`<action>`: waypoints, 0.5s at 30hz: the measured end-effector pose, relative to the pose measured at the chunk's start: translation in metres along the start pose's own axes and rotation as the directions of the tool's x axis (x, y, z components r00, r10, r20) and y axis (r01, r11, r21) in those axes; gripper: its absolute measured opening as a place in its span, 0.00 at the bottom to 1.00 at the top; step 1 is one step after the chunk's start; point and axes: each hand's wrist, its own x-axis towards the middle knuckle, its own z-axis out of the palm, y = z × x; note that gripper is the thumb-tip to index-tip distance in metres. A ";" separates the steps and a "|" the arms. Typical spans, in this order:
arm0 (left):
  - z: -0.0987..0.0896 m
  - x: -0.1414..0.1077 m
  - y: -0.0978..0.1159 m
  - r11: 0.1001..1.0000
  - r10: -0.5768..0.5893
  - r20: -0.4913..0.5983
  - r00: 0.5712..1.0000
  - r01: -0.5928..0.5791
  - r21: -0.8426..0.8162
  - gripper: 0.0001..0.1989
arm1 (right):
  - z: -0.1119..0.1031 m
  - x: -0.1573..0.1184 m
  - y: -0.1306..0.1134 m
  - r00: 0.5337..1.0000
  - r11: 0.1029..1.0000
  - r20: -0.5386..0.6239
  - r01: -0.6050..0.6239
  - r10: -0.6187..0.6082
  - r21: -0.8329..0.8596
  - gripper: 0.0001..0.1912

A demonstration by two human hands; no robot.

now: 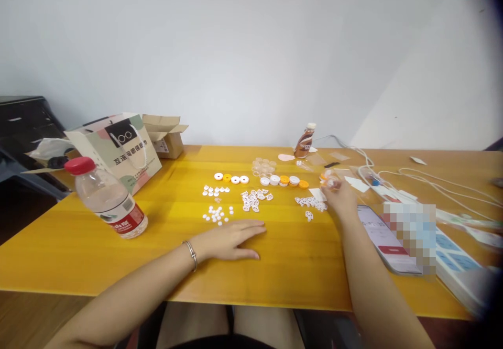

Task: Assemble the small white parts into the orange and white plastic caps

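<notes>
Right hand (338, 196) had orange-and-white discs (324, 176) at its fingertips, grip unclear; left hand (231, 239) lay flat, empty, farther off.

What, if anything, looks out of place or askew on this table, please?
One small white plastic lattice piece lies on its own, separate from the nearby cluster of similar white pieces. The thin white cables also look untidy, sprawling in loose loops at the right. Nothing appears clearly spilled or damaged.
</notes>
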 end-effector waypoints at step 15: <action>0.008 0.002 -0.002 0.999 0.035 0.097 0.995 -0.032 -0.036 0.31 | 0.001 0.001 0.010 0.990 0.956 -0.078 -0.132 0.115 -0.261 0.24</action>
